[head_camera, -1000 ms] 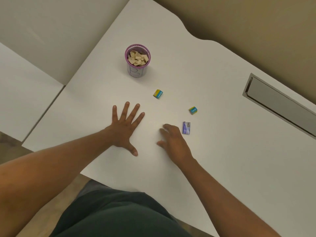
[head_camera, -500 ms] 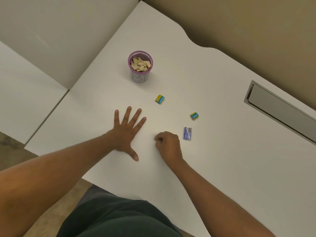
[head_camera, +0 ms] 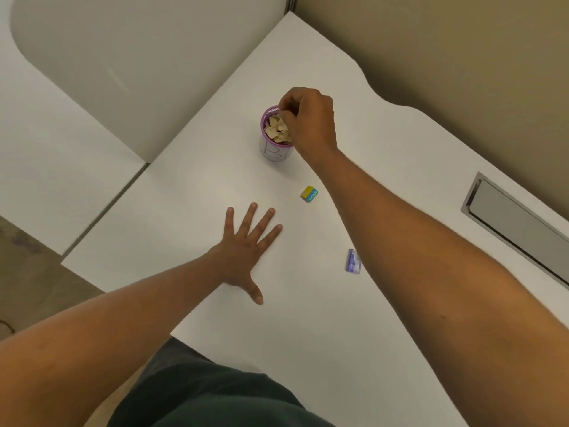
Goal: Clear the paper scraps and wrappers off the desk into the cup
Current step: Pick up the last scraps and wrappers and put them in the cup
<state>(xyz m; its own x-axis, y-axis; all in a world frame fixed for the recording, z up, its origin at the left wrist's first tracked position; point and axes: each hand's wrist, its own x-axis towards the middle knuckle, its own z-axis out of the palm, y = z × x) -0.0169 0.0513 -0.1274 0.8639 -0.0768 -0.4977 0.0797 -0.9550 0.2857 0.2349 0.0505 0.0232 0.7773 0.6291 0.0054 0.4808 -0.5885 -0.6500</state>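
A purple-rimmed cup stands at the back of the white desk, filled with beige paper scraps. My right hand hovers over the cup's right side, fingertips pinched on a beige scrap at the mouth. Flat on the desk in front of the cup lies my left hand, palm down and fingers spread. A yellow and blue wrapper sits between the cup and my left hand. A purple wrapper lies beside my right forearm. My forearm hides the spot where another small wrapper lay.
A grey recessed cable slot is set into the desk at the right. A second white desk adjoins on the left across a narrow gap. A beige wall runs behind, and the desk's near edge is above my lap.
My right hand closed into a fist on the desk near the purple wrapper, then rose and reached forward to the cup. My left hand stayed flat.
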